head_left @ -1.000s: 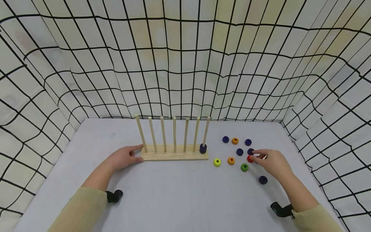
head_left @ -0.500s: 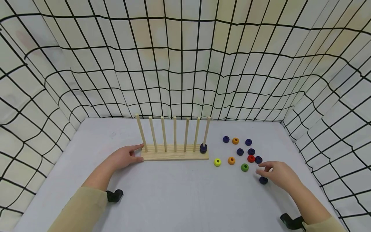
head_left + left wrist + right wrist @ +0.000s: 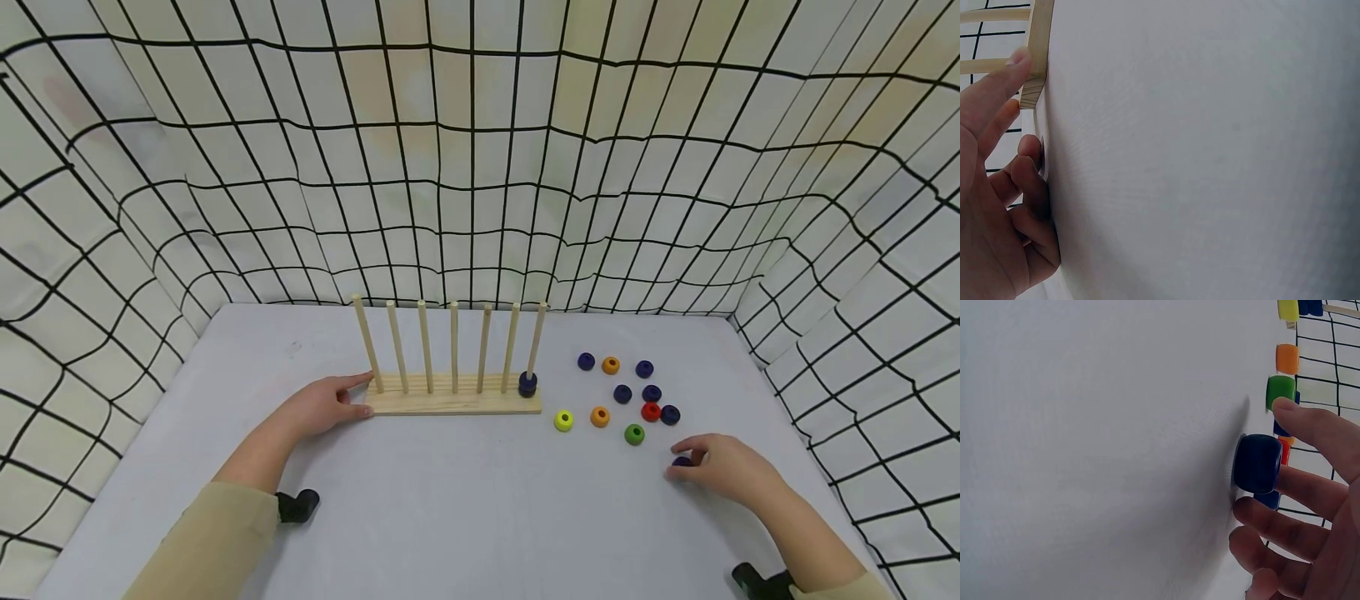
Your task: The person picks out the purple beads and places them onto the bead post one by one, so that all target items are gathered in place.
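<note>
Head view: the right hand (image 3: 731, 471) is the nearer one to the dark blue bead (image 3: 682, 461), which lies between its thumb and forefinger — to the right of the green bead (image 3: 634, 434) and nearer. The left hand (image 3: 326, 407) pinches the left end of the wooden stand (image 3: 450, 403), whose long side runs left to right, well apart from that bead.

Left wrist view: thumb and forefinger meet the stand's end.

Right wrist view: the bead seems to rest on the table (image 3: 1085, 456) — thumb and fingers spread around it, a gap showing by the thumb tip.
</note>
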The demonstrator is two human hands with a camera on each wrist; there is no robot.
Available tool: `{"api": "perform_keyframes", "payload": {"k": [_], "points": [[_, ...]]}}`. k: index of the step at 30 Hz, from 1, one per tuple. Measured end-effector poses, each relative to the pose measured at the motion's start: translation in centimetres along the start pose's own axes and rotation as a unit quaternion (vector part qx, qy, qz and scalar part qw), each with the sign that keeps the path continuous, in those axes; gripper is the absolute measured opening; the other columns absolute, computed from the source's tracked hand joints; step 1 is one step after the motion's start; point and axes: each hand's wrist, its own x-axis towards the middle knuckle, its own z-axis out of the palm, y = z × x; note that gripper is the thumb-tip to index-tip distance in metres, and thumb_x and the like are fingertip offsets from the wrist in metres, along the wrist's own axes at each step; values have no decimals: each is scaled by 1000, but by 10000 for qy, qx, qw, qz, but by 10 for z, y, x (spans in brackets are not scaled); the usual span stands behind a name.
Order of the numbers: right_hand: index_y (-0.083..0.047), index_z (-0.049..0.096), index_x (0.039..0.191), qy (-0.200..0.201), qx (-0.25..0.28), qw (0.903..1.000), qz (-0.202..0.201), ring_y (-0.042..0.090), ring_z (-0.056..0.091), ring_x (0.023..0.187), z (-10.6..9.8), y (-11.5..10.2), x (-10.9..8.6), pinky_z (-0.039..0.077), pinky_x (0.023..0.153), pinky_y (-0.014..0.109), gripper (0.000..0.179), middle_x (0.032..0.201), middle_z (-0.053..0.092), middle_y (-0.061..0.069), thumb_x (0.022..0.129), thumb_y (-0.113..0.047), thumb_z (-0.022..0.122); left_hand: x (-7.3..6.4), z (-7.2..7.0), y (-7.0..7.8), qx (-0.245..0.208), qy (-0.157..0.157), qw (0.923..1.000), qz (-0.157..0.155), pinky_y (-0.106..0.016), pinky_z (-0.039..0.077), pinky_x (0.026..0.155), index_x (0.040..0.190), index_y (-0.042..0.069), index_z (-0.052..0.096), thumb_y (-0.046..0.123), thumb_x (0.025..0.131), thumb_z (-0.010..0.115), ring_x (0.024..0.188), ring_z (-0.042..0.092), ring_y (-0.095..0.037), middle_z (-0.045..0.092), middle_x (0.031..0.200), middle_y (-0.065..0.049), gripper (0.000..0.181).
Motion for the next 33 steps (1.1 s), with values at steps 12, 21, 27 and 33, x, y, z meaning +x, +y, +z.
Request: {"api": "perform_keyframes", "payload": {"k": [12,21,27,33], "points": [[-11,71,116,-104,16,9988,-475,18,50,76,1,8,2,43,65,35,43,88,58,1,81,-33,82,0,1,0,21,14,10000,-41,-35,33,63,152,18,43,45,87,74,72,42,-20,47,81,-5,76],[-10,70,116,-153,161,9978,-631,18,52,80,2,19,3,45,68,36,42,90,58,0,80,-29,82,0,1,1,-24,8,10000,-39,-34,33,64,151,18,44,43,87,75,72,43,-20,48,81,-5,75],[-9,70,117,-170,268,9974,-649,18,52,81,2,24,3,45,69,36,43,90,59,0,80,-27,82,-1,2,0,-26,15,10000,0,-34,33,64,151,17,45,43,87,75,72,43,-19,48,81,-5,75],[-9,69,119,-187,438,9968,-637,18,51,80,2,27,0,44,67,35,42,92,59,0,83,-26,80,-2,1,1,-54,19,10000,5,-34,33,64,151,17,45,43,87,75,73,43,-19,48,82,-5,75]]}}
